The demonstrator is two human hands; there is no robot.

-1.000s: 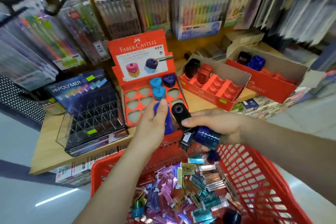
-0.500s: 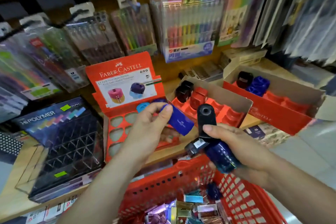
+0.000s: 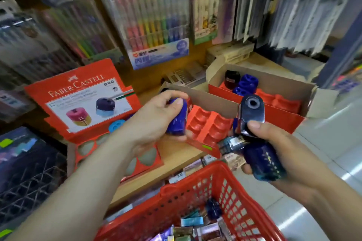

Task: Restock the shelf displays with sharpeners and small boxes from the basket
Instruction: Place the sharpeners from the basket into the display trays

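Head view, left hand (image 3: 154,121) fingers closed on blue sharpener (image 3: 177,121)

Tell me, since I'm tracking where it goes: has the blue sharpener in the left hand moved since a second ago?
Yes. The blue sharpener went right, from the round-hole display to the middle tray.

In front of me the wooden shelf (image 3: 176,154) carries a red Faber-Castell display (image 3: 84,107) at left, a red tray box (image 3: 207,127) in the middle, another sharpener box (image 3: 274,100) far right, and a dark rack (image 3: 29,172) near left.
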